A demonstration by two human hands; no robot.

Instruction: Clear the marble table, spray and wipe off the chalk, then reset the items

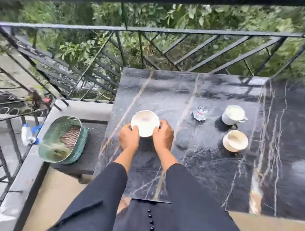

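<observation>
A white saucer point(145, 123) is at the left part of the black marble table point(208, 169). My left hand point(129, 137) grips its left rim and my right hand point(162, 135) grips its right rim. To the right stand a white mug point(232, 115) and a white cup point(235, 141). A small glass ashtray-like dish point(200, 114) sits between the saucer and the mug. The marble looks dark and shiny, and motion blur hides any chalk marks.
A green woven basket point(63, 140) with a folded cloth rests on a low dark stool left of the table. A spray bottle point(29, 133) lies on the ledge beside it. Black metal railing point(157, 32) runs behind and left, with foliage beyond.
</observation>
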